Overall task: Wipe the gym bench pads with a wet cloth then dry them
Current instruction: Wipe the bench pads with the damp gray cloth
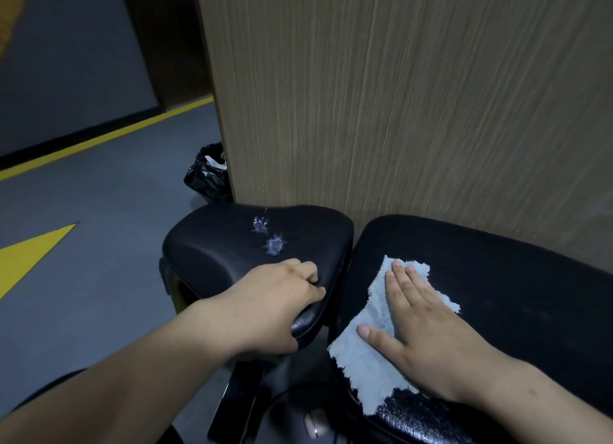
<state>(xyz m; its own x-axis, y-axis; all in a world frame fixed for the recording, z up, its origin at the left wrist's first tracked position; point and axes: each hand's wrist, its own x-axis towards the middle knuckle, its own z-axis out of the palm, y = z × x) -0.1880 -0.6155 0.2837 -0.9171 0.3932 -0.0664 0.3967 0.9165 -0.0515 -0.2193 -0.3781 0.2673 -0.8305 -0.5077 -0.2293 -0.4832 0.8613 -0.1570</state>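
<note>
Grey-blue cloth [381, 344] pinned flat under right hand [428, 337], fingers straight, on lower-right pad [497, 277]. Left hand [275, 307] curled round centre pad [225, 244] edge. Press evenly, overlap strokes, reach seam.

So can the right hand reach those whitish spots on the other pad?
Probably yes: the spots lie bare across the gap from the right hand; the left hand grips that pad at its edge.

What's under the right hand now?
A light blue cloth, spread flat on the right pad, with the right hand pressing it open-palmed. The pad surface beneath the cloth is covered. The left hand grips the left pad.
</note>
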